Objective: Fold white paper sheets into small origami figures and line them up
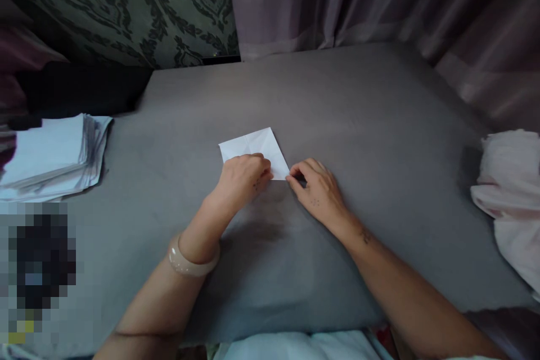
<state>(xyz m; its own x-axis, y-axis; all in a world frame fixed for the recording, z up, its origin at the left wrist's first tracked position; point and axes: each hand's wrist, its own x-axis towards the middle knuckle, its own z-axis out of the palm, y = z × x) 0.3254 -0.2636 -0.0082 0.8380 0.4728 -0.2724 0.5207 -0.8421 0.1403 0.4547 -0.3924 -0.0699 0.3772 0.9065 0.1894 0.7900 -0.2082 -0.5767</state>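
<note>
A white sheet of paper point(264, 143), square-cornered with crease lines across it, lies on the grey cloth surface in the middle of the head view. My left hand point(247, 177) rests over its near left part, fingers curled and pressed together at the near edge, hiding that portion. A pale bangle circles my left wrist. At the paper's right corner, my right hand point(315, 185) pinches the tip between thumb and forefinger.
On the left lies a stack of white paper point(50, 149), with a black cloth or bag point(84, 87) behind it. Crumpled pale fabric point(512, 180) sits at the right edge. Curtains point(291, 5) and a patterned wall point(139, 5) border the far side of the grey surface point(337, 95).
</note>
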